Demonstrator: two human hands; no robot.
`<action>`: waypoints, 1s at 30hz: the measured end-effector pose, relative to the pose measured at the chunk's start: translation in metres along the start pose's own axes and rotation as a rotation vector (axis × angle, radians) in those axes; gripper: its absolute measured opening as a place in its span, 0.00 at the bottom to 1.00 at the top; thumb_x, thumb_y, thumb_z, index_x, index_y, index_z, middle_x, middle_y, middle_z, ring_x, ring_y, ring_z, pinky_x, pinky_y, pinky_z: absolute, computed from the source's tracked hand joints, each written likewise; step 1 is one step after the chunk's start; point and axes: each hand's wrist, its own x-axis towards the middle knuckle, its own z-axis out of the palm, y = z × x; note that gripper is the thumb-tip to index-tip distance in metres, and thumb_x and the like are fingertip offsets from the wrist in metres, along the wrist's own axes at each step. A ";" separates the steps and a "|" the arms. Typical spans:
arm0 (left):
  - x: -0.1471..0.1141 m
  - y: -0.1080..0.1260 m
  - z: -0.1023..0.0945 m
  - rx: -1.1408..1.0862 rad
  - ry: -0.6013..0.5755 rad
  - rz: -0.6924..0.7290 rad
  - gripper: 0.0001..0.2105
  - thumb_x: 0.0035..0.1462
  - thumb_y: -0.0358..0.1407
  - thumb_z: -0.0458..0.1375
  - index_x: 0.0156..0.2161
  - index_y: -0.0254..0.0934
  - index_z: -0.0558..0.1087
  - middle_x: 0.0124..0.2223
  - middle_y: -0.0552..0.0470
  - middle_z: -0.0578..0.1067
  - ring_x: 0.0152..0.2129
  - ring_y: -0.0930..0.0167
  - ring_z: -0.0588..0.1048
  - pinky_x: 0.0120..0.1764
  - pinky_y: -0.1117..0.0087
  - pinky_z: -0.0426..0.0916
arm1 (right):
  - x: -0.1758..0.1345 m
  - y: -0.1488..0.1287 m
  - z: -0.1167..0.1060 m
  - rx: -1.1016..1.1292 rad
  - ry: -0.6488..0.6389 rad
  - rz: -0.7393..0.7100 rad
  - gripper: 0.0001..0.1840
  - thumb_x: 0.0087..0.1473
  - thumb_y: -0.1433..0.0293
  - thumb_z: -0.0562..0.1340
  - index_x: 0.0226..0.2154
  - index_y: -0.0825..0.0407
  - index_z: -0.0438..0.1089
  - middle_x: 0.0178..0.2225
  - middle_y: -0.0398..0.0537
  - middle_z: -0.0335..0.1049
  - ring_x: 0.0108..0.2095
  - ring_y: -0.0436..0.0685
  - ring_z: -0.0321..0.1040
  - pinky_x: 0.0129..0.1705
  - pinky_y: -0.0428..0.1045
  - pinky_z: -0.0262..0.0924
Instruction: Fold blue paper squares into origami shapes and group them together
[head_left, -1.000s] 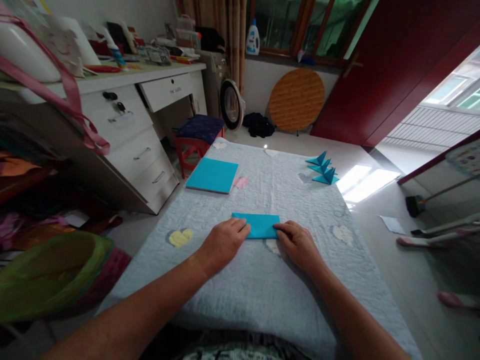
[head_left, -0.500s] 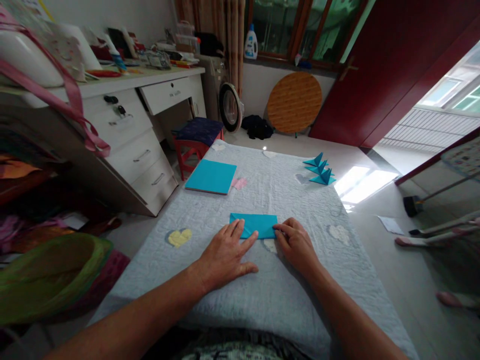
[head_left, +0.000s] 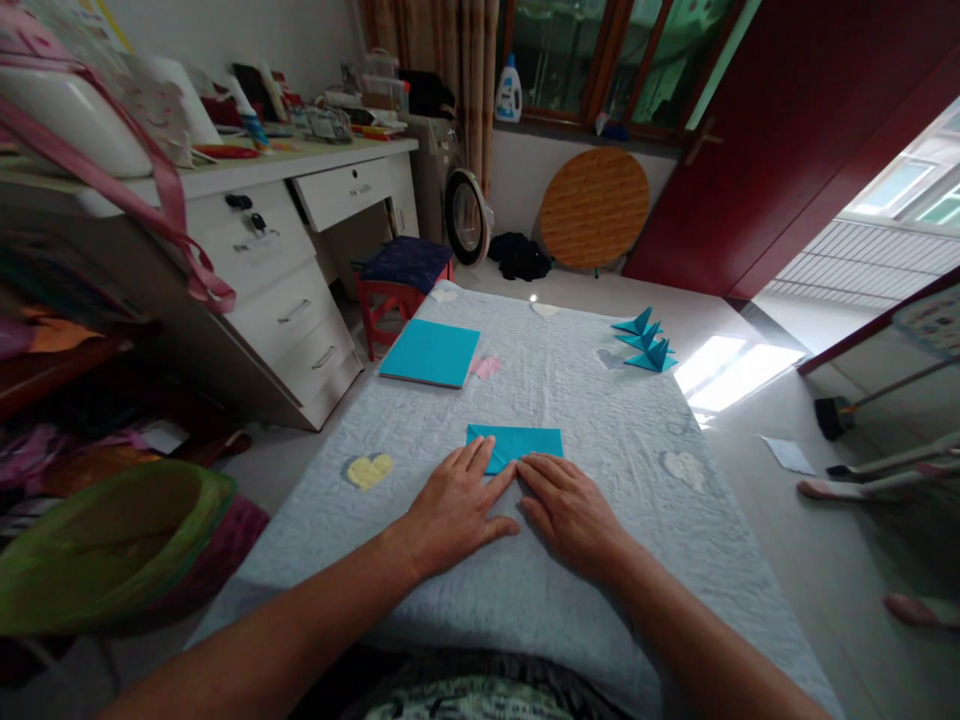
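Observation:
A folded strip of blue paper (head_left: 525,440) lies flat on the cloth-covered table, with a diagonal crease at its left end. My left hand (head_left: 461,495) rests with fingers spread, its fingertips pressing the left part of the paper. On the near edge lies my right hand (head_left: 566,500), fingers stretched out, its tips close beside the left index finger. Part of the paper's lower edge is hidden under the fingers. Beyond the hands sits a stack of blue paper squares (head_left: 431,353). Several folded blue paper pieces (head_left: 649,345) with upright points stand at the far right.
A pale quilted cloth (head_left: 592,420) covers the table. To the left are a white desk (head_left: 270,270), a red stool (head_left: 382,300) and a green-lined bin (head_left: 112,540). A washing machine with its round door (head_left: 466,217) open stands behind. The red door (head_left: 720,150) is at right.
My right hand has slid left along the paper's near edge, from its right end to beside the left fingers. The left hand still presses the paper. The whole view has shifted slightly.

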 end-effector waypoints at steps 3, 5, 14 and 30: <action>-0.010 -0.008 -0.002 0.009 -0.001 0.014 0.34 0.58 0.57 0.57 0.64 0.42 0.65 0.67 0.32 0.62 0.63 0.51 0.63 0.59 0.51 0.63 | 0.000 0.000 -0.002 -0.017 -0.052 0.013 0.18 0.65 0.67 0.57 0.53 0.56 0.70 0.55 0.58 0.71 0.56 0.63 0.66 0.59 0.59 0.62; -0.019 -0.014 -0.004 0.020 -0.004 0.011 0.34 0.57 0.57 0.58 0.64 0.43 0.65 0.67 0.34 0.62 0.63 0.52 0.63 0.60 0.52 0.62 | 0.001 -0.002 -0.006 -0.031 -0.096 0.022 0.18 0.65 0.65 0.57 0.53 0.56 0.70 0.55 0.59 0.70 0.56 0.63 0.66 0.59 0.59 0.61; -0.038 -0.016 -0.003 0.074 0.069 -0.002 0.31 0.58 0.54 0.60 0.60 0.35 0.69 0.64 0.34 0.67 0.60 0.54 0.67 0.58 0.53 0.64 | 0.017 -0.033 -0.012 -0.186 -0.252 0.071 0.33 0.61 0.48 0.57 0.62 0.46 0.63 0.48 0.60 0.68 0.49 0.69 0.65 0.49 0.63 0.64; -0.042 -0.011 -0.001 0.134 0.113 -0.002 0.27 0.62 0.48 0.58 0.56 0.26 0.71 0.61 0.31 0.70 0.58 0.54 0.70 0.56 0.55 0.67 | -0.028 -0.010 -0.012 -0.277 -0.149 0.159 0.31 0.60 0.54 0.62 0.62 0.49 0.64 0.64 0.62 0.60 0.62 0.73 0.56 0.61 0.72 0.51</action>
